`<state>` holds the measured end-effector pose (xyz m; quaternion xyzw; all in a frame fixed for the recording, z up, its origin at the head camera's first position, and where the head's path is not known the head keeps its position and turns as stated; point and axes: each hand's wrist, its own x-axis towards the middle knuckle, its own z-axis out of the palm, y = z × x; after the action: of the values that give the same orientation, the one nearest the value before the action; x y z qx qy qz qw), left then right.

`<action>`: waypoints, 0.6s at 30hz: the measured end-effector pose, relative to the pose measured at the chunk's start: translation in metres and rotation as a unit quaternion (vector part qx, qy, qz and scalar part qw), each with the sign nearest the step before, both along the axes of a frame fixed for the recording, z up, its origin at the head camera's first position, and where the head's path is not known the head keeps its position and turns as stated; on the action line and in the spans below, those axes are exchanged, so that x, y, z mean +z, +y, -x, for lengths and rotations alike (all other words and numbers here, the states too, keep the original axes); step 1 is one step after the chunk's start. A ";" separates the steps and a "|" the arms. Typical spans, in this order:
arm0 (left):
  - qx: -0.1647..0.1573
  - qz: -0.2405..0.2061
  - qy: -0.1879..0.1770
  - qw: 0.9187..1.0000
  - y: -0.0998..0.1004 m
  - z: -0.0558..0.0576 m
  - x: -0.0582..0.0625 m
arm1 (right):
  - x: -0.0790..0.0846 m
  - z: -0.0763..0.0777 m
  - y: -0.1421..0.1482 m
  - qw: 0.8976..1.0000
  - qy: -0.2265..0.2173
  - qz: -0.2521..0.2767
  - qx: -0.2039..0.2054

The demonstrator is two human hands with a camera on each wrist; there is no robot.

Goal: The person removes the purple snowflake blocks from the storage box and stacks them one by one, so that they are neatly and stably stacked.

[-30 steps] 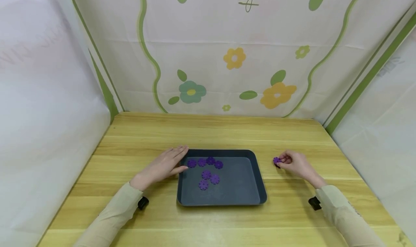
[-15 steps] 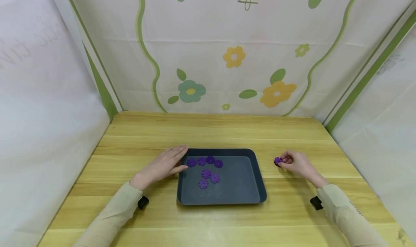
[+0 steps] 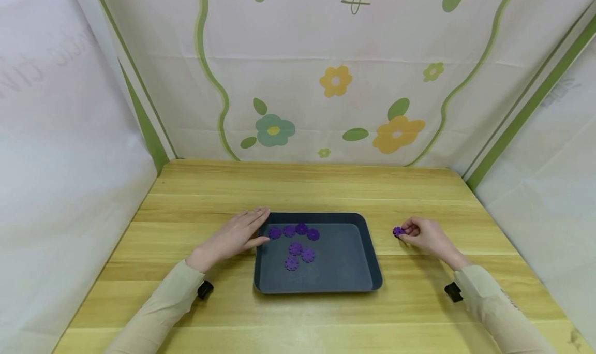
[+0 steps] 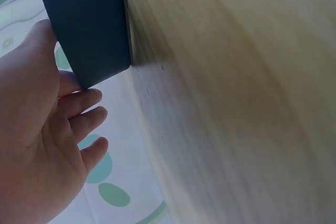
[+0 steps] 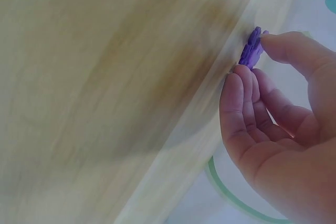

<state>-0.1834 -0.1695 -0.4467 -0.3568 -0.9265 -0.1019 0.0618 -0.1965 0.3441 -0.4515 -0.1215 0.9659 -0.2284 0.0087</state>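
Right hand (image 3: 429,237) pinches purple discs (image 5: 252,51), apparently two.

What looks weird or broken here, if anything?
Nothing stands out. Seven purple, notched, round pieces lie inside the dark grey, rectangular tray, and none looks spilled or broken. Outside it, the right hand pinches at least one more purple piece.

The head camera looks ahead and down from high up, with the tray (image 3: 342,268) low in the middle. I see the left wrist camera sits close and tipped, left hand (image 4: 34,114) at frame left; both show the tray. The right wrist camera, close too, shares the purple bit (image 5: 251,50), upper right.
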 end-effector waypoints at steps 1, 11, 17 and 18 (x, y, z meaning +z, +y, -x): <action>0.000 -0.002 -0.002 1.000 0.000 0.000 0.000 | 0.000 0.000 0.000 1.000 0.000 -0.001 0.000; 0.003 0.003 -0.008 1.000 0.000 0.000 0.001 | 0.000 0.000 0.000 1.000 -0.005 0.002 -0.001; 0.002 0.002 -0.010 1.000 0.000 0.000 0.000 | -0.002 0.000 0.000 1.000 -0.005 0.004 -0.002; 0.002 0.002 -0.010 1.000 -0.001 0.000 0.000 | -0.002 0.000 0.000 1.000 -0.005 0.004 -0.002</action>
<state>-0.1835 -0.1700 -0.4466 -0.3538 -0.9281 -0.1034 0.0519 -0.1961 0.3439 -0.4531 -0.1184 0.9653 -0.2326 0.0128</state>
